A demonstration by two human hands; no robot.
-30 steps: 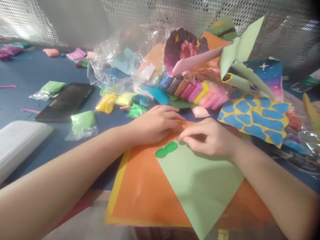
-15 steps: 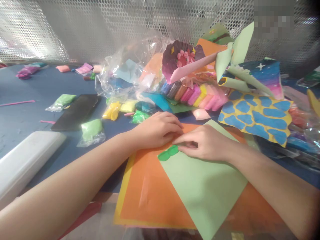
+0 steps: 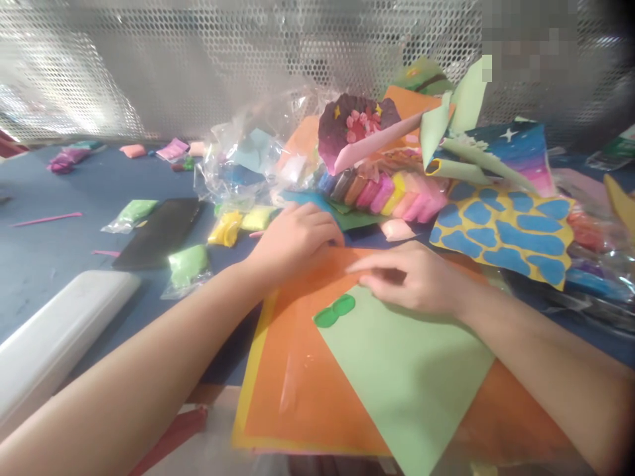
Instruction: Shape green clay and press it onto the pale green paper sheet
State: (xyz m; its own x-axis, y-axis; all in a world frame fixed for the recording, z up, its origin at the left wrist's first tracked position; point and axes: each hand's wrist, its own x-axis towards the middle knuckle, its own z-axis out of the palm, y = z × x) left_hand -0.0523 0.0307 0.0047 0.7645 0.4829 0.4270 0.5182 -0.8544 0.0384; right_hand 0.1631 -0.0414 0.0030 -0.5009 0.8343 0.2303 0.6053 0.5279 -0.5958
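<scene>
My right hand (image 3: 411, 277) hovers over the top corner of a light green paper sheet (image 3: 407, 370), index finger and thumb apart with nothing between them. Two flattened green clay pieces (image 3: 335, 311) lie joined end to end at the sheet's left corner. Beneath the sheet is an orange board (image 3: 292, 370) with a yellow edge. At the board's far edge, my left hand (image 3: 302, 235) has its fingers curled downward; whatever they hold, if anything, is hidden. The bag of bright green clay is out of sight around that hand.
Left of the hands are yellow clay (image 3: 226, 228), a light green clay bag (image 3: 188, 268), a dark flat board (image 3: 159, 231) and a white case (image 3: 69, 344). Behind stand a row of coloured clay packs (image 3: 381, 195) and clear plastic. A blue-patterned yellow sheet (image 3: 506, 231) lies right.
My right hand has let go of the green clay pieces and lifted away up and right, fingers parting. My left hand has shifted left, over where the bright green clay bag showed.
</scene>
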